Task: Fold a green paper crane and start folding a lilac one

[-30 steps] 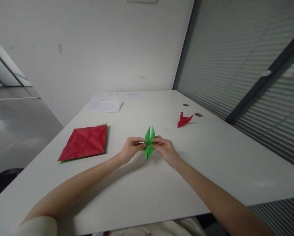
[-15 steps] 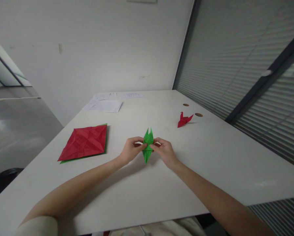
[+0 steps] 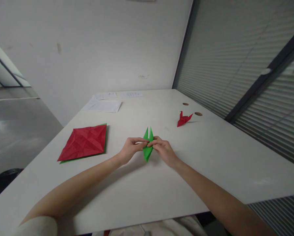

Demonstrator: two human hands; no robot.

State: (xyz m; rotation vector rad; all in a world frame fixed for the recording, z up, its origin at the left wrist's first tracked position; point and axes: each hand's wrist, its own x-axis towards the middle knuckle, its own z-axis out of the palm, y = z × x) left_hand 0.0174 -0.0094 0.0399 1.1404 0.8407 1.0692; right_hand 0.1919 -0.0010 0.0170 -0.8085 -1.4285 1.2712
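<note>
Between my hands is a folded green origami paper, held just over the white table. Two narrow points stick up at its far end, and its near end tapers to a tip. My left hand pinches it from the left, thumb and fingers closed at its middle. From the right, my right hand grips the same middle part, with some fingers behind the paper. The fingertips of both hands nearly meet and cover the centre folds.
A red origami crane stands at the right, near two round holes in the table. Creased red paper lies over green paper at the left. Printed sheets lie at the back left. Window blinds border the right side.
The fingers of both hands have closed in over the middle of the green origami. Its front flap now looks folded differently, and its far points stand narrower and further apart.
</note>
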